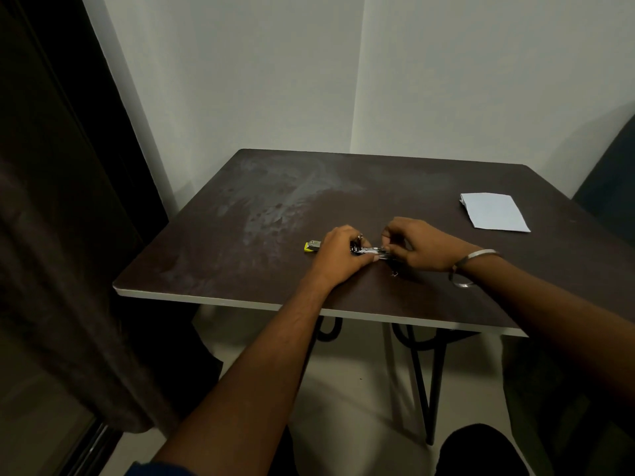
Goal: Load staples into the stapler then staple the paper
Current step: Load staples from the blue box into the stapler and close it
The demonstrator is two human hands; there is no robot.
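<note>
- While our left hand (338, 254) clamps the stapler (369, 251) flat on the table (240, 235), the channel stays steady for loading.
- Our right hand (417, 247) pinches something at the stapler's right end; staples, we judge.
- The paper (494, 211) lies well beyond the right hand, untouched.

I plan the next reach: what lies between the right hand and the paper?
Only bare table separates the right hand from the paper, in the head view.

- L hand (338, 250) grips stapler (369, 250) on tabletop (275, 201)
- R hand (421, 245) pinching at its silver rail
- Yellow box (312, 246) just beside L hand
- Paper (494, 211) far R, well apart
</note>
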